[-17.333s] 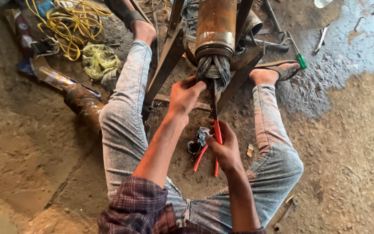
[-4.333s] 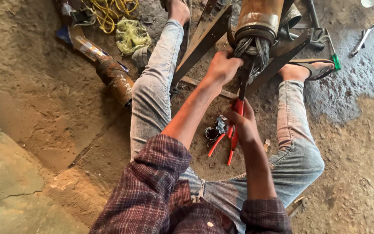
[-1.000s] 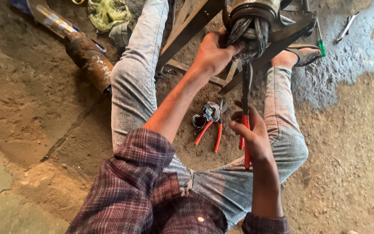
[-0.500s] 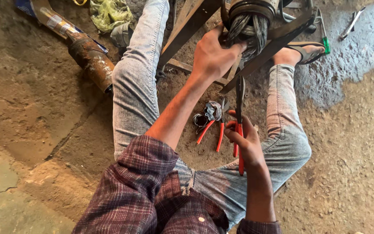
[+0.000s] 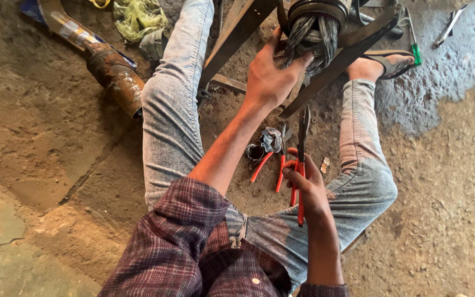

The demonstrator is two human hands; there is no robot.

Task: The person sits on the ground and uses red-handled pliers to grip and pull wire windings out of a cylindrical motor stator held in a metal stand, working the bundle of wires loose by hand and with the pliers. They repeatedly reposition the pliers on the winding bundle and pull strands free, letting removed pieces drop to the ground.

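The person sits on the dirt floor (image 5: 39, 126) with legs spread around a metal stand (image 5: 237, 33), and the work sits between the feet, at the far edge of the floor as I see it. The left hand (image 5: 270, 80) reaches up and forward, arm nearly straight, its fingers spread and pressed against a bundle of grey wire strands (image 5: 311, 36) that spills out of a round metal casing held in the stand. Those strands look stiff and springy, likely sharp at the cut ends, so I would judge they want a firm grip low down on the bundle where the strands are gathered, not at the loose tips. The right hand (image 5: 306, 187) is drawn back near the lap, elbow bent, fingers curled tight around the red handles of long-nosed pliers (image 5: 302, 159), nose pointing up toward the bundle but well short of it. The pliers seem light and rigid, with slick plastic grips. A second red-handled tool (image 5: 273, 162) lies on the ground just beside them, by a small wad of grey wire scraps (image 5: 268, 142). Off toward the far left corner rests a rusty cylinder (image 5: 115, 77) and a crumpled greenish cloth (image 5: 136, 16); a green-handled screwdriver (image 5: 413, 38) lies by the right foot.
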